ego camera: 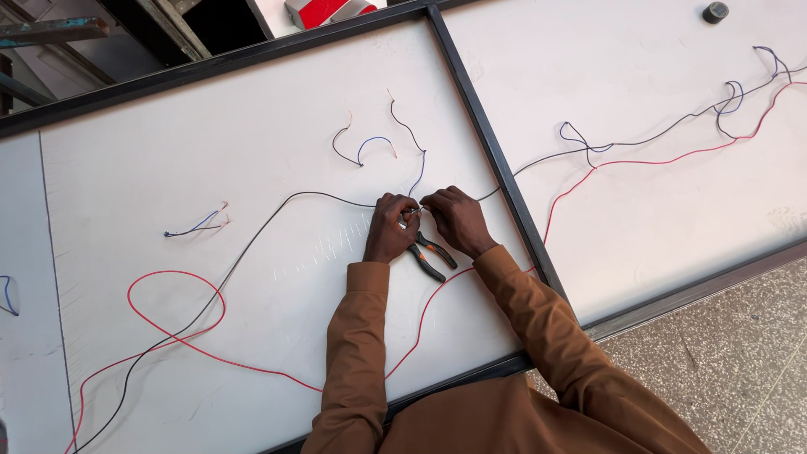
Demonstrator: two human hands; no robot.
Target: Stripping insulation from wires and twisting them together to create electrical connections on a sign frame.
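Black wire (277, 206) lengthwise left-right, ends between both hands (420, 220).

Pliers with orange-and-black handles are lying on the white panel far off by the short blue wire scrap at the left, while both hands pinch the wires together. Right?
Not quite. The head view shows the pliers on the white panel directly under the left hand and right hand, not by the blue wire scrap. Both hands do pinch the wires.

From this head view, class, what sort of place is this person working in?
Probably an electrical or sign-making workshop. Loose red wire and black wire run over a white panel in a black metal frame, and pliers lie beside both hands, left hand and right hand.
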